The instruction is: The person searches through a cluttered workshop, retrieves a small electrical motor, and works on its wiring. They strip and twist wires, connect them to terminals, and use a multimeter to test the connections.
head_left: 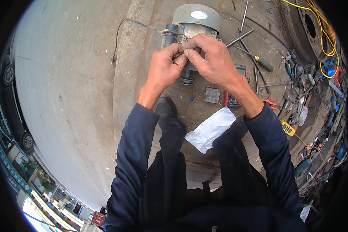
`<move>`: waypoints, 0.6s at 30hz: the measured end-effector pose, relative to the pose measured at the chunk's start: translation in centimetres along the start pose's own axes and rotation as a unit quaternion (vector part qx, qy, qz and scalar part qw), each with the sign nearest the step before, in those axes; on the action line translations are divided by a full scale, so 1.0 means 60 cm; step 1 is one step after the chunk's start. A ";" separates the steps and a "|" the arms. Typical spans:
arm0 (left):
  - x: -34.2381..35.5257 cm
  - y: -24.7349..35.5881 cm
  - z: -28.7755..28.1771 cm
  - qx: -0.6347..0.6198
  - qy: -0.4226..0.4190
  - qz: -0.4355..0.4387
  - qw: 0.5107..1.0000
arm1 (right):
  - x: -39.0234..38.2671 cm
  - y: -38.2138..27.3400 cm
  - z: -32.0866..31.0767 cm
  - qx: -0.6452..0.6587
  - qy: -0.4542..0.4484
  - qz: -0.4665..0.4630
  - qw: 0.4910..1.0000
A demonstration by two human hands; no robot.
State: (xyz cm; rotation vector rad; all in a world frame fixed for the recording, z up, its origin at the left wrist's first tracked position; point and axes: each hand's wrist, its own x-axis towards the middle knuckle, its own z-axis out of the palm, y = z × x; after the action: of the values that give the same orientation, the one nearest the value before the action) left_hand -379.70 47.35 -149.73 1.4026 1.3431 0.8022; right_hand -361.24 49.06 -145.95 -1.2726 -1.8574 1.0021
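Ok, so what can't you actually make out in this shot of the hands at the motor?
Head view only:
- What the left hand and right hand pinch: hidden by the fingers.
- Front of the grey motor: covered by both hands.
- Meter: partly behind the right wrist.
- Tools at the right rim: too small and warped.

- An oval white label [199, 15] sits on top of the grey motor housing [196, 17] at the upper middle.
- A dark handheld meter [233, 98] with a red edge lies on the ground; its screen is hidden behind the right forearm.
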 end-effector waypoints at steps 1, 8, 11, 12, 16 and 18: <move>-0.001 0.001 0.001 -0.004 0.001 -0.001 1.000 | 0.001 0.004 -0.003 0.002 0.005 0.003 1.000; -0.006 0.002 -0.003 0.036 -0.020 0.011 0.999 | 0.015 0.029 -0.017 0.024 -0.036 0.054 0.998; -0.004 0.000 -0.007 0.034 -0.032 0.016 0.999 | 0.029 0.035 -0.029 0.037 -0.091 0.073 0.992; -0.004 -0.002 -0.006 0.017 -0.034 0.018 0.999 | 0.036 0.038 -0.035 0.037 -0.123 0.084 0.988; -0.002 -0.006 -0.005 -0.027 -0.045 0.019 0.998 | 0.043 0.050 -0.045 0.046 -0.163 0.079 0.982; -0.002 -0.008 -0.004 -0.041 -0.045 0.013 0.998 | 0.036 0.056 -0.042 0.042 -0.148 0.047 0.987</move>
State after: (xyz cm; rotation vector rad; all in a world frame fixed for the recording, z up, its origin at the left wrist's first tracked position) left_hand -380.11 47.27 -150.08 1.3769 1.2117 0.7926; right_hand -358.33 52.46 -147.42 -1.2227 -1.9640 1.3670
